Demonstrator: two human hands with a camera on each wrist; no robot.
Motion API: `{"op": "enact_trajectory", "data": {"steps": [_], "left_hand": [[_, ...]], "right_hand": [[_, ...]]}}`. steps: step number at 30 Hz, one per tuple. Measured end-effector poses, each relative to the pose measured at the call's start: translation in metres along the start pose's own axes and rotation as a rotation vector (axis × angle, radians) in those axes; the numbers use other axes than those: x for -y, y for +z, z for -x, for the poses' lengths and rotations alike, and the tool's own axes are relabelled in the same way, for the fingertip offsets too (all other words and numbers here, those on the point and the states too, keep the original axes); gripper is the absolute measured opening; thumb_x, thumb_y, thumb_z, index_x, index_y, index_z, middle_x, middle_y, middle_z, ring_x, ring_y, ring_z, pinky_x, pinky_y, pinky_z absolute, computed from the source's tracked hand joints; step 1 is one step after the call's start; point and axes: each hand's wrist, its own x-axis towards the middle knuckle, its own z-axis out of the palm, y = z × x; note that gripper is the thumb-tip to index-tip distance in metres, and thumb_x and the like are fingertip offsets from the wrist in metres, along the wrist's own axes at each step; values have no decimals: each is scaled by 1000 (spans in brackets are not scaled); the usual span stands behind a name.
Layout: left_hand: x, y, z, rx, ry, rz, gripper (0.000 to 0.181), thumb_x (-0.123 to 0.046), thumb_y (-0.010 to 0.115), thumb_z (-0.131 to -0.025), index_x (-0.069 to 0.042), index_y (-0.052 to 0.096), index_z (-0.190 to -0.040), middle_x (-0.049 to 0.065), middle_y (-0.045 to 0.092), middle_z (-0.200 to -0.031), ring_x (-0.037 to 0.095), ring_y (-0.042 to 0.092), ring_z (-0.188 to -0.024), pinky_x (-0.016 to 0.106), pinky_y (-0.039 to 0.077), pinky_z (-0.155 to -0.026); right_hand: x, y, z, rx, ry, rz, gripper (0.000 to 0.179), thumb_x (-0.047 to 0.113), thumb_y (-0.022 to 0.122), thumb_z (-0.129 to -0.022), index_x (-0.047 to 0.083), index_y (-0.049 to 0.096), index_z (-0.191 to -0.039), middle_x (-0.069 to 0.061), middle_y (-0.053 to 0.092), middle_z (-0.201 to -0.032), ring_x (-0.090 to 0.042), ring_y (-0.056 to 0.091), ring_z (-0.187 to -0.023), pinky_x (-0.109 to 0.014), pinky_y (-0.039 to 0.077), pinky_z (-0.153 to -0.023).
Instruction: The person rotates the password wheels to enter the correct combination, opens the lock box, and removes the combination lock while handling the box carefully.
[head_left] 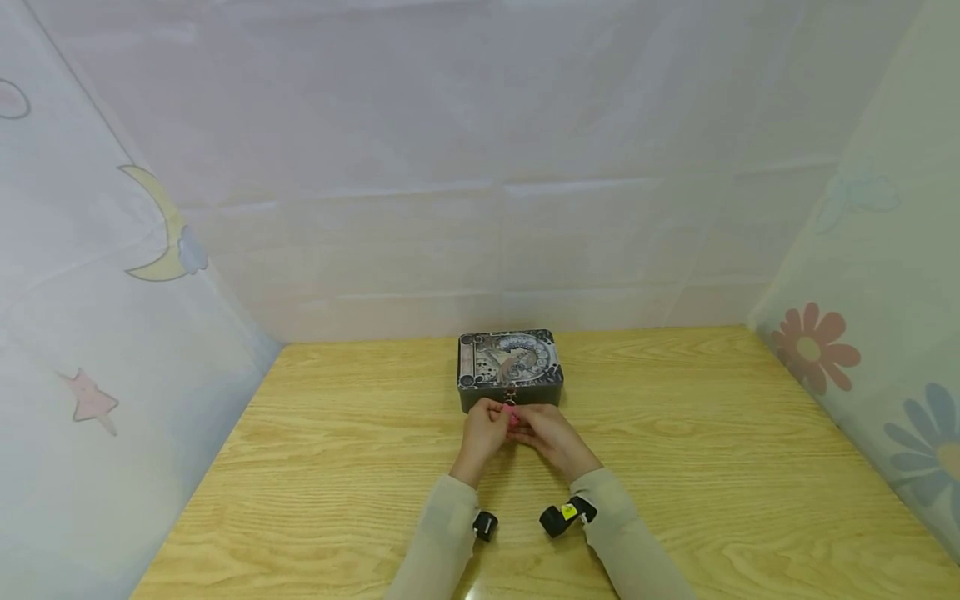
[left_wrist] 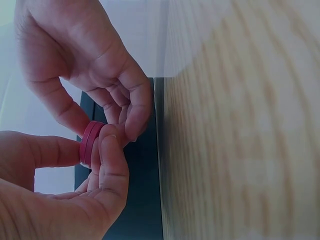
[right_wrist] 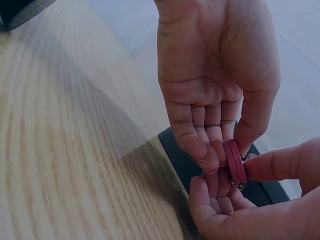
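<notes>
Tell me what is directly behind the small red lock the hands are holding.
The dark front wall of the decorated tin box stands behind the red lock, which both hands pinch. The latch it hangs from is mostly covered by fingers; the box's inside is hidden.

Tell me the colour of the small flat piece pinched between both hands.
Red; the small flat piece shows best in the right wrist view, pinched by the right hand and left hand.

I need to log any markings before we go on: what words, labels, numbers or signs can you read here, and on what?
No text can be read.
Tin box: patterned lid with a dial-like ring, any figures too small to read.
Red lock, pinched by the left hand and right hand: no marking shows.
Yellow tag on the right wrist camera: too small to read.
</notes>
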Motion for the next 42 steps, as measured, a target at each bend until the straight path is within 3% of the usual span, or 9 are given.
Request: {"op": "enact_trajectory", "data": {"steps": [9, 21, 32, 42], "left_hand": [[0, 0, 1, -12, 11, -23, 10, -3, 59, -91, 6, 57, -92, 6, 56, -68, 14, 54, -55, 25, 51, -51], [0, 0, 0, -10, 18, 1, 9, -1, 59, -90, 7, 56, -92, 9, 59, -69, 31, 64, -61, 27, 53, -52], [-1, 0, 0, 10, -1, 28, 8, 1, 55, -92, 9, 56, -95, 13, 60, -71, 36, 66, -62, 37, 57, -56], [-2, -1, 1, 22, -29, 53, 10, 2, 53, -92, 11, 55, -98, 16, 61, -75, 34, 67, -64, 38, 58, -59]], "right_hand": [[-1, 1, -1, -18, -17, 22, 32, 0, 40, -98, -22, 49, -119, -6, 62, -87, -11, 62, -75, -30, 55, -78], [0, 2, -2, -26, -19, 8, 30, -2, 41, -96, -23, 48, -117, -6, 61, -85, -11, 61, -73, -29, 55, -75], [2, -1, -1, -46, 13, -21, 30, 4, 44, -98, -19, 54, -114, -7, 65, -85, -14, 64, -75, -32, 56, -79], [2, -8, -2, -21, 16, 42, 33, 1, 42, -99, -23, 50, -119, -6, 67, -84, -13, 66, -76, -30, 56, -80]]}}
